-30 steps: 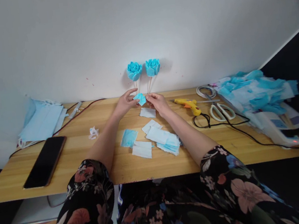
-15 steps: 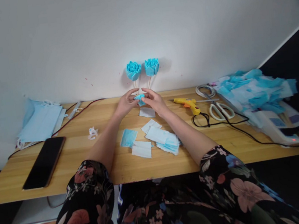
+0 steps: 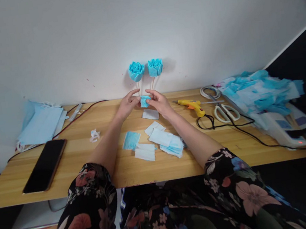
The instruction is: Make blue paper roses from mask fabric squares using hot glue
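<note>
A small blue square of mask fabric (image 3: 144, 101) is held up between my two hands, above the far middle of the table. My right hand (image 3: 160, 102) pinches its right side with the thumb on the front. At the left edge, my left hand (image 3: 128, 105) has thumb and fingertips closed on the fabric. Just behind stand two blue fabric roses on thin sticks, the left rose (image 3: 136, 71) and the right rose (image 3: 155, 67), near the wall. Below my hands lie a pale cut piece (image 3: 150, 114), a blue piece (image 3: 131, 140) and a loose stack of pieces (image 3: 170, 142).
A yellow glue gun (image 3: 191, 105), white-handled scissors (image 3: 226, 113) and a black cord lie to the right. Beyond them is a heap of blue and white scraps (image 3: 263, 89) by a white power strip (image 3: 283, 130). Face masks (image 3: 39, 124) and a phone (image 3: 45, 165) lie left.
The blue fabric square, folded or bunched between my fingers before, now shows flat and opened out. My left fingers have shifted to its left edge.
</note>
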A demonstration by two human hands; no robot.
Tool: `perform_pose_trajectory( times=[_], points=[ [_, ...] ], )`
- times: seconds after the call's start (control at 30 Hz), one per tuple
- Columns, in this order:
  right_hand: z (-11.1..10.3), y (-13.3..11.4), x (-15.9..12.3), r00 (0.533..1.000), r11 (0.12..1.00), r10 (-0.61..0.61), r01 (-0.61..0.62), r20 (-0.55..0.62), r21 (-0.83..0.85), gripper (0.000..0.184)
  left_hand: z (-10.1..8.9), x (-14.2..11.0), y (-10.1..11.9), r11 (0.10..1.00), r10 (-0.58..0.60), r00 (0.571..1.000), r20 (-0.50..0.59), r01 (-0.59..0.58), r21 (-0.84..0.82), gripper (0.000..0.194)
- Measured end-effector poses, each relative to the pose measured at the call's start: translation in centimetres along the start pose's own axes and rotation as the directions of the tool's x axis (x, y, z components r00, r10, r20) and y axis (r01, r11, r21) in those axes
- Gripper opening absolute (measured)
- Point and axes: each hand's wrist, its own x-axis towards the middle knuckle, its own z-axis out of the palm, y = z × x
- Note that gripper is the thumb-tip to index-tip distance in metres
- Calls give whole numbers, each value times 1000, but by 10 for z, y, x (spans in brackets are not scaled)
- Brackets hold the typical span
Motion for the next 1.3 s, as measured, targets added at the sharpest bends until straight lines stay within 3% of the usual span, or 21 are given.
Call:
perform_pose_trajectory(
  times=[0.1, 0.23, 0.33, 0.53, 0.8, 1.1, 1.3],
  points=[
    [0, 1, 0, 1000, 1000, 8, -8, -6, 9, 66, 1, 0, 1, 999, -48, 999, -18, 48, 19, 59],
    [0, 1, 0, 1000, 1000, 18, -18, -4, 9, 67, 3, 0, 2, 993, -109, 992, -61, 111, 46, 32],
    [0, -1, -1, 1000, 999, 30, -30, -3, 12, 66, 4, -1, 2, 991, -112, 991, -69, 116, 62, 24],
    [-1, 0, -1, 999, 999, 35, -35, 3, 2, 63, 4, 0, 1, 990, -131, 990, -53, 133, 49, 24],
    [-1, 1, -1, 999, 999, 41, -41, 12, 8, 63, 3, -2, 4, 992, -99, 995, 5, 98, 83, 41],
    [-1, -1, -4, 996, 997, 76, -75, 50, -12, 66, 5, -1, 2, 987, -139, 990, -24, 141, 73, 35],
    [0, -1, -4, 997, 997, 47, -43, 65, -59, 57, 5, -2, 1, 986, -134, 991, -2, 133, 99, 32]
  ],
)
